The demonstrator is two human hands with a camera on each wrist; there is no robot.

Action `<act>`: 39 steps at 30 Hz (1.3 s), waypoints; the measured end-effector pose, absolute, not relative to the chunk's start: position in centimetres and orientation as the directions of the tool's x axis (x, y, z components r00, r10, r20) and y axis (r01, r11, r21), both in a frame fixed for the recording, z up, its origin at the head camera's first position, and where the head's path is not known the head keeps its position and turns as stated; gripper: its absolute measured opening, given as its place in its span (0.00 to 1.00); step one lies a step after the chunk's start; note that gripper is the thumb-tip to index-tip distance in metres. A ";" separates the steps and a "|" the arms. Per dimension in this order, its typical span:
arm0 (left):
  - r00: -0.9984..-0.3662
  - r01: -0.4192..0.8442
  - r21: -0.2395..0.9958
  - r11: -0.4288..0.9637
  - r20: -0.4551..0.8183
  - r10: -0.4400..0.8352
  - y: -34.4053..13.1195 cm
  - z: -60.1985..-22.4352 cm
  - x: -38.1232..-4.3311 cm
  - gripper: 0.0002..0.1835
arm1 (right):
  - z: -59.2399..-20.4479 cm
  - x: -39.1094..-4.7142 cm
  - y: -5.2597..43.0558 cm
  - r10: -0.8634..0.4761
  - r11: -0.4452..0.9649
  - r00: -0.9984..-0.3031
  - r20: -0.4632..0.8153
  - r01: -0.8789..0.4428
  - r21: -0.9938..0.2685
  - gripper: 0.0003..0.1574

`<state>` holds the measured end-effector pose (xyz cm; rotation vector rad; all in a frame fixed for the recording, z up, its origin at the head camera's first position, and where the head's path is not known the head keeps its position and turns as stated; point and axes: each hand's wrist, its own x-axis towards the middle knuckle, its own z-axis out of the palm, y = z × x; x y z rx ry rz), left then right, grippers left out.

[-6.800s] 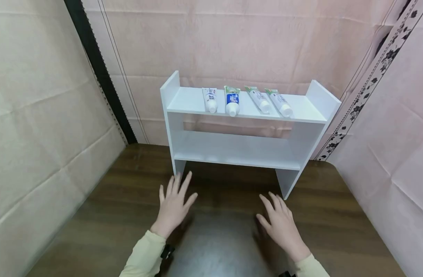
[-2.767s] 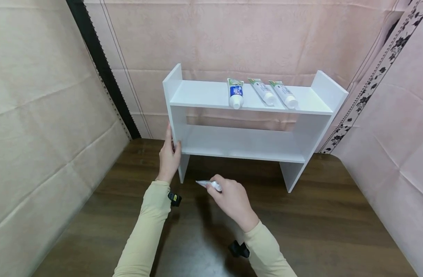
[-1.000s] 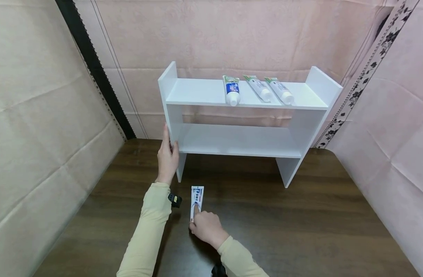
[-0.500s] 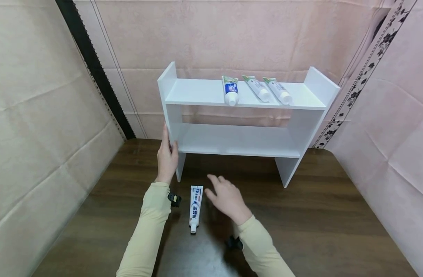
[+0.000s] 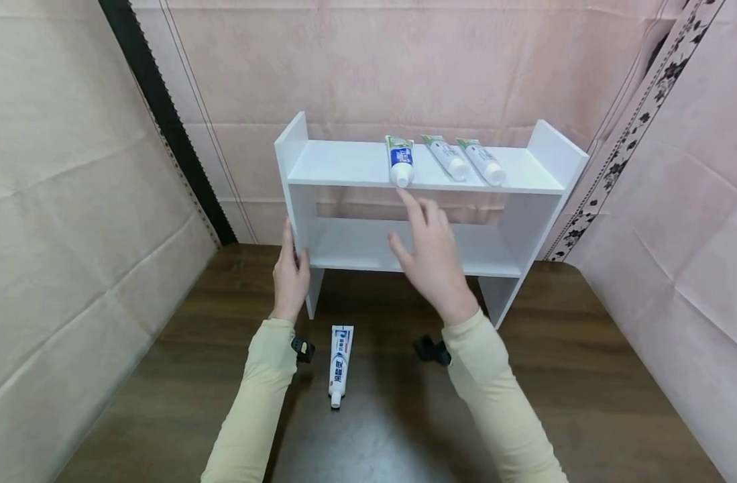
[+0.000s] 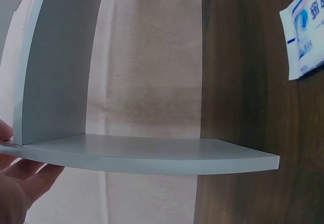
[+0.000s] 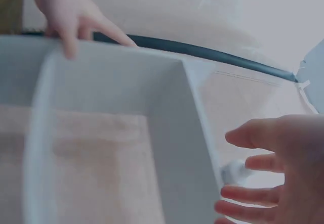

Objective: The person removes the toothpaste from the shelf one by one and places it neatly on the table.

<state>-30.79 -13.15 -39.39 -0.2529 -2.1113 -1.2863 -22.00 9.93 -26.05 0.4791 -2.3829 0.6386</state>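
Observation:
A white two-tier shelf [image 5: 416,248] stands on the table. My left hand [image 5: 291,280] grips its left side panel [image 6: 142,164], thumb on one face and fingers on the other. On the top board lie a green-topped tube with a blue label [image 5: 401,161] and two paler toothpaste tubes, one in the middle [image 5: 446,158] and one at the right [image 5: 481,162], caps toward me. My right hand [image 5: 433,261] is raised before the shelf, fingers spread and holding nothing, index fingertip just below the blue-labelled tube's cap. A white-and-blue toothpaste tube [image 5: 341,362] lies flat on the table between my forearms, cap toward me.
The dark wood table [image 5: 181,376] extends to both sides. Pale cloth walls hang at the left [image 5: 72,201], behind the shelf [image 5: 416,67] and at the right [image 5: 694,282]. The shelf's lower board [image 5: 356,245] bears nothing in the visible part.
The leftmost tube has come off the top board in my right hand and been laid on the table. That hand has let go and risen toward the shelf; my left hand has taken the side panel.

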 end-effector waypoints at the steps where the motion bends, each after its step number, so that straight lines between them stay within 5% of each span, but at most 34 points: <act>1: -0.772 0.472 0.725 0.502 0.615 -0.161 -13.1 -39.5 -30.8 0.35 | -25.3 -22.3 10.1 -0.173 0.817 -0.731 0.660 -0.481 -0.318 0.33; 6: -0.765 0.485 0.719 0.498 0.625 -0.156 -13.3 -39.7 -31.1 0.36 | -22.7 -23.5 10.7 -0.130 0.800 -0.706 0.696 -0.489 -0.348 0.18; 15: -0.763 0.478 0.724 0.497 0.623 -0.173 -13.3 -39.6 -31.1 0.35 | -20.8 -26.3 10.6 -0.162 0.867 -0.798 0.580 -0.395 -0.302 0.41; 20: -0.773 0.472 0.730 0.494 0.612 -0.165 -13.2 -39.8 -31.0 0.35 | -21.7 -27.1 10.4 -0.148 0.902 -0.793 0.591 -0.354 -0.248 0.39; 39: -0.770 0.468 0.732 0.495 0.612 -0.178 -13.2 -40.1 -30.9 0.34 | -22.8 -26.9 9.7 0.015 0.887 -0.742 0.671 -0.300 -0.351 0.30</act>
